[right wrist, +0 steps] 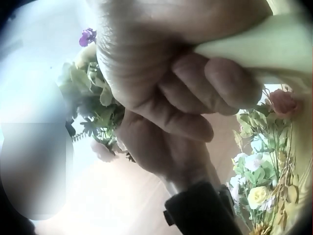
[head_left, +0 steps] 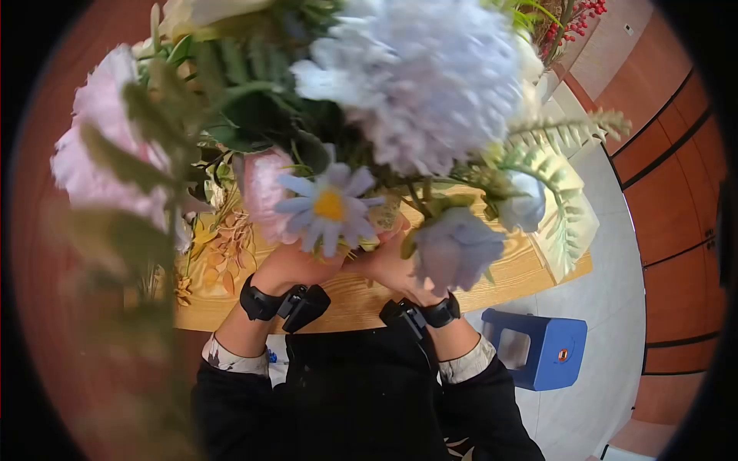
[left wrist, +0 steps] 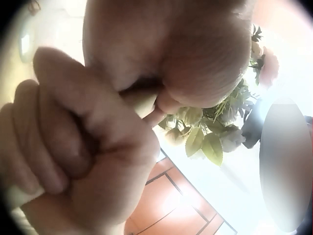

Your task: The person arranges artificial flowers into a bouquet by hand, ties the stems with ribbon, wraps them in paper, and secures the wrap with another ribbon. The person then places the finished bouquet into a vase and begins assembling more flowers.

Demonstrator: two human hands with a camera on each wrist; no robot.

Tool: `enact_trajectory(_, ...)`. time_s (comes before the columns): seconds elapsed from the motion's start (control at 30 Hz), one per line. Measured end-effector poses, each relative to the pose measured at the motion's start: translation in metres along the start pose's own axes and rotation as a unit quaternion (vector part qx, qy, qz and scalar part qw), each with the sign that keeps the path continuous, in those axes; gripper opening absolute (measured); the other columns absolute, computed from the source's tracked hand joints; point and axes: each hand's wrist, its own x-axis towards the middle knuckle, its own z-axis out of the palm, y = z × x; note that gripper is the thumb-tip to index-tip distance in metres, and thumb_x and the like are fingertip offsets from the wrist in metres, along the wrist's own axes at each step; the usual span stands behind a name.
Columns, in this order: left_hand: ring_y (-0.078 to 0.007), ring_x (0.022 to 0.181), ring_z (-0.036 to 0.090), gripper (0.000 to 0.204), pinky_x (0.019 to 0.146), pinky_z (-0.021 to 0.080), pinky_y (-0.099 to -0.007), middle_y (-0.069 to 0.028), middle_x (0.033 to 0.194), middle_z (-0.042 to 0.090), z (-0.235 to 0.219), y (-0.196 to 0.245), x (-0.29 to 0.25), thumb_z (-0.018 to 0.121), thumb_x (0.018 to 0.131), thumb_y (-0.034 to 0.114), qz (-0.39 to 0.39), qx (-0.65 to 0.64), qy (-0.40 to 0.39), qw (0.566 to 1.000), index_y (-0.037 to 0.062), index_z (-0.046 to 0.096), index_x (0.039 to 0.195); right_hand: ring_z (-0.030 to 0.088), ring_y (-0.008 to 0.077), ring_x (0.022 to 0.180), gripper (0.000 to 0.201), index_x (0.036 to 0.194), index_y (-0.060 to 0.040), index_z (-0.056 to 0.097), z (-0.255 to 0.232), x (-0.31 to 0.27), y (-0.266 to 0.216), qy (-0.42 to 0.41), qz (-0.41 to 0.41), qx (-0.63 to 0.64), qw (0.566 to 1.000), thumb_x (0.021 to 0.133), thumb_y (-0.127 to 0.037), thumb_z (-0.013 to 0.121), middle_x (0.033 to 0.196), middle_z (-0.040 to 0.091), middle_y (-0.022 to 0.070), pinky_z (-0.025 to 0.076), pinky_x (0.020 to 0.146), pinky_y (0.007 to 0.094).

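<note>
A large bouquet of artificial flowers (head_left: 415,84), with a blue pompom bloom, pink blooms, a pale blue daisy and leaves, fills the upper head view close to the camera. Below it my left hand (head_left: 296,265) and right hand (head_left: 384,265) meet, their fingers mostly hidden behind the blooms. In the right wrist view my right hand's fingers (right wrist: 195,83) curl round a smooth, pale green tapered handle (right wrist: 259,46). The left wrist view has a pale piece of it (left wrist: 142,102) between both hands, with flowers (left wrist: 215,127) beyond. My left hand holds close against the right.
Yellow and orange dried sprigs (head_left: 223,261) lie at the left of the wooden table (head_left: 507,269). More flower stems (right wrist: 259,196) show in the right wrist view. Red berries (head_left: 580,19) are at the back right. A blue stool (head_left: 565,353) stands on the floor, right of the table.
</note>
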Motion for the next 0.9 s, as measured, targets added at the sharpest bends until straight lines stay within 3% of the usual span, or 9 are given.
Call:
enact_trajectory(0.13, -0.026, 0.105, 0.053, 0.029, 0.087, 0.044, -0.0345, -0.0108, 0.114, 0.055, -0.004, 0.005, 0.002, 0.052, 0.077, 0.006, 0.02, -0.253, 0.062, 0.965, 0.0042, 0.056, 0.106, 0.042, 0.0196, 0.118, 0.05, 0.131, -0.0035, 0.032, -0.015, 0.0, 0.015, -0.083, 0.259, 0.391, 0.879, 0.088, -0.02, 0.051, 0.13, 0.042, 0.0113, 0.035, 0.1, 0.031)
enact_trajectory(0.2, -0.021, 0.119, 0.041, 0.065, 0.103, 0.03, -0.0335, -0.0116, 0.129, 0.042, -0.003, -0.008, -0.003, 0.065, 0.074, 0.008, 0.209, 0.049, 0.068, 0.974, 0.0008, 0.033, 0.13, 0.043, 0.0193, 0.118, 0.052, 0.132, -0.0028, 0.031, -0.029, -0.002, 0.018, -0.123, 0.374, 0.553, 0.734, 0.088, -0.021, 0.052, 0.131, 0.041, 0.0115, 0.035, 0.1, 0.0305)
enact_trajectory(0.27, -0.0218, 0.116, 0.043, 0.053, 0.1, 0.033, -0.0341, -0.0115, 0.126, 0.045, -0.005, 0.005, -0.001, 0.06, 0.077, 0.008, 0.089, -0.012, 0.101, 0.991, 0.0021, 0.041, 0.126, 0.047, 0.0176, 0.111, 0.052, 0.125, -0.0033, 0.04, -0.038, 0.032, -0.051, -0.137, 0.363, 0.433, 0.814, 0.082, -0.023, 0.06, 0.123, 0.047, 0.0105, 0.04, 0.094, 0.0285)
enact_trajectory(0.37, -0.0201, 0.114, 0.045, 0.042, 0.098, 0.035, -0.0337, -0.0094, 0.123, 0.046, -0.014, 0.025, 0.023, 0.051, 0.08, 0.004, -0.251, -0.045, -0.11, 0.961, 0.0056, 0.046, 0.121, 0.055, 0.0163, 0.093, 0.044, 0.112, -0.0041, 0.051, -0.015, 0.05, -0.047, -0.154, 0.347, 0.069, 0.923, 0.075, -0.022, 0.067, 0.103, 0.057, 0.0083, 0.046, 0.078, 0.0299)
enact_trajectory(0.47, -0.0188, 0.114, 0.044, 0.041, 0.097, 0.036, -0.033, -0.0088, 0.12, 0.048, 0.037, -0.07, -0.022, 0.052, 0.081, 0.007, -0.054, -0.056, 0.033, 0.996, 0.0051, 0.045, 0.121, 0.053, 0.014, 0.062, 0.02, 0.088, -0.0053, 0.062, -0.01, 0.035, -0.048, 0.008, 0.087, -0.18, 0.98, 0.074, -0.018, 0.068, 0.068, 0.058, 0.0039, 0.041, 0.054, 0.0298)
enact_trajectory(0.5, -0.0188, 0.114, 0.044, 0.041, 0.097, 0.036, -0.033, -0.0088, 0.12, 0.048, 0.037, -0.075, -0.033, 0.052, 0.081, 0.007, -0.054, -0.058, 0.034, 0.996, 0.0051, 0.045, 0.121, 0.052, 0.0153, 0.06, 0.014, 0.083, -0.0043, 0.061, -0.008, 0.031, -0.056, 0.01, 0.15, -0.095, 0.984, 0.078, -0.017, 0.062, 0.068, 0.057, 0.0049, 0.042, 0.055, 0.0292)
enact_trajectory(0.6, -0.0215, 0.113, 0.046, 0.041, 0.092, 0.042, -0.0335, -0.0102, 0.122, 0.048, 0.04, -0.082, -0.067, 0.055, 0.083, 0.015, -0.136, -0.327, 0.154, 0.923, 0.0026, 0.045, 0.121, 0.055, 0.0174, 0.063, 0.017, 0.082, -0.0022, 0.059, -0.033, -0.01, -0.029, -0.157, -0.001, -0.363, 0.919, 0.083, -0.018, 0.052, 0.069, 0.057, 0.0059, 0.042, 0.057, 0.0322)
enact_trajectory(0.73, -0.0223, 0.111, 0.047, 0.039, 0.09, 0.041, -0.0332, -0.0093, 0.12, 0.05, 0.069, -0.148, -0.136, 0.055, 0.081, 0.017, -0.027, -0.017, -0.022, 0.999, 0.0047, 0.048, 0.118, 0.056, 0.0239, 0.068, 0.02, 0.084, -0.0026, 0.059, -0.028, -0.008, -0.042, -0.138, 0.062, -0.264, 0.953, 0.085, -0.018, 0.047, 0.075, 0.058, 0.0107, 0.042, 0.059, 0.0357)
enact_trajectory(0.9, -0.021, 0.102, 0.049, 0.033, 0.084, 0.041, -0.0318, -0.0074, 0.113, 0.052, 0.057, -0.145, -0.127, 0.053, 0.081, 0.018, 0.063, 0.283, -0.15, 0.945, 0.0064, 0.052, 0.111, 0.056, 0.0309, 0.078, 0.02, 0.091, -0.0033, 0.059, -0.015, -0.003, -0.05, -0.129, 0.128, -0.241, 0.953, 0.087, -0.017, 0.044, 0.087, 0.058, 0.0168, 0.042, 0.066, 0.0383)
